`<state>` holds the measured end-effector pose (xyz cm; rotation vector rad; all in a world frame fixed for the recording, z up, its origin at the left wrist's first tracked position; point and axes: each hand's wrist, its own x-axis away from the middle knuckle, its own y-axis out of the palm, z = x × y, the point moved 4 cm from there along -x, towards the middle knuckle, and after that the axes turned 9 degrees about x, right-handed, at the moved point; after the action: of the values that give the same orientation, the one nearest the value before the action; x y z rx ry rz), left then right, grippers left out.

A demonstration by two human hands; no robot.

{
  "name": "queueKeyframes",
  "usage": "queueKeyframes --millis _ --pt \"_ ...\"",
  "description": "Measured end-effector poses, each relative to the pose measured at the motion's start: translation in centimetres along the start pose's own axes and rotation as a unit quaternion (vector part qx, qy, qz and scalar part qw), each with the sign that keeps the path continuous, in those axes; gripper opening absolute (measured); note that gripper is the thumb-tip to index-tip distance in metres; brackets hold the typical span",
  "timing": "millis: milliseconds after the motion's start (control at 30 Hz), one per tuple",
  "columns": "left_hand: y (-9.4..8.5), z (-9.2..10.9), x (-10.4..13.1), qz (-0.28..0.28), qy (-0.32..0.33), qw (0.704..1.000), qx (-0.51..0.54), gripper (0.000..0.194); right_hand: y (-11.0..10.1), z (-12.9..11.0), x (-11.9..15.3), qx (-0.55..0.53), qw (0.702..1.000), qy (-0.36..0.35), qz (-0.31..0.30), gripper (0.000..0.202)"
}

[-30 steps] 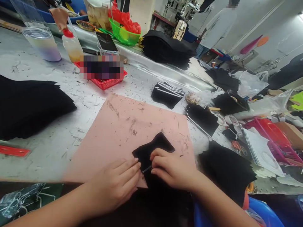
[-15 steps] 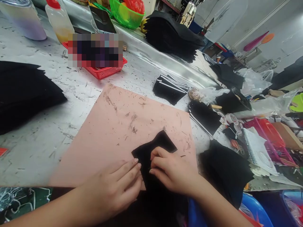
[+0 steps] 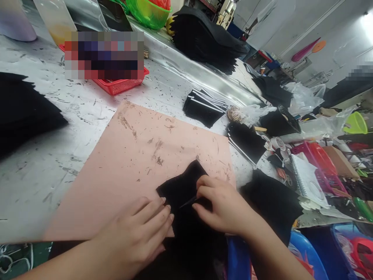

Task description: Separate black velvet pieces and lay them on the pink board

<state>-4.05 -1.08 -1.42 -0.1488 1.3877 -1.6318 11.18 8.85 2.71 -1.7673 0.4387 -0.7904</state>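
A black fabric piece (image 3: 180, 184) lies on the pink sheet (image 3: 116, 167), and its lower part hangs over the near table edge, dark against dark. My left hand (image 3: 141, 227) lies with its fingers stretched out, the tips touching the fabric's left edge. On the other side my right hand (image 3: 223, 204) pinches the fabric between thumb and fingers. A raised fold or edge shows as a thin line running from that pinch toward my left fingertips.
Black pieces with white strips (image 3: 204, 109) lie beyond the sheet, with another such stack (image 3: 247, 142) to their right. Black fabric stacks (image 3: 271, 194) stand right and far left (image 3: 26, 112). A red basket (image 3: 122, 85) sits at the back; a spiral notebook (image 3: 309, 181) lies right.
My right hand has moved slightly right, and a raised fold now shows at its fingers. My left hand stays at the fabric's left edge. The whole view has shifted a little.
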Motion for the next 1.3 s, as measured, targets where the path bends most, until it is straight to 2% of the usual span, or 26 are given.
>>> queueKeyframes --millis 233,367,500,600,733,833,933,1100,1200,1300 --pt "1.1 2.1 -1.0 -0.036 0.074 0.995 -0.057 0.021 0.0 1.1 -0.2 0.001 1.0 -0.009 0.007 0.007" --pt "1.2 2.8 -2.6 -0.027 0.091 0.991 -0.091 0.023 0.0 0.9 -0.5 0.02 1.0 -0.02 0.002 0.009" --pt "1.9 2.9 -4.2 -0.083 0.089 0.989 -0.086 0.035 -0.2 0.6 -0.7 0.042 0.999 -0.027 -0.006 0.01" --pt "2.3 2.7 -4.6 -0.105 0.087 0.987 -0.086 0.038 -0.6 1.3 -0.5 0.06 0.998 0.007 -0.013 0.012" --pt "2.4 2.6 -4.4 -0.072 0.08 0.99 -0.094 0.036 -1.1 3.3 0.2 0.013 0.997 0.071 0.0 0.004" --pt "2.6 2.5 -4.4 -0.067 0.075 0.991 -0.087 0.036 -0.9 4.3 0.6 -0.041 0.996 0.085 0.0 0.006" --pt "2.7 2.1 -5.0 -0.069 0.057 0.992 -0.091 0.033 -0.7 4.6 0.5 -0.04 0.996 0.085 -0.003 0.006" --pt "3.2 1.6 -6.2 -0.08 0.063 0.991 -0.086 0.025 -0.5 4.5 0.2 -0.023 0.995 0.093 -0.013 0.002" --pt "3.5 1.4 -6.7 -0.085 0.045 0.991 -0.09 0.022 -0.5 5.0 0.4 -0.03 0.991 0.131 -0.005 0.004" --pt "3.7 1.4 -6.9 -0.081 0.036 0.992 -0.09 0.026 -0.2 5.9 1.0 -0.083 0.982 0.168 0.011 0.006"
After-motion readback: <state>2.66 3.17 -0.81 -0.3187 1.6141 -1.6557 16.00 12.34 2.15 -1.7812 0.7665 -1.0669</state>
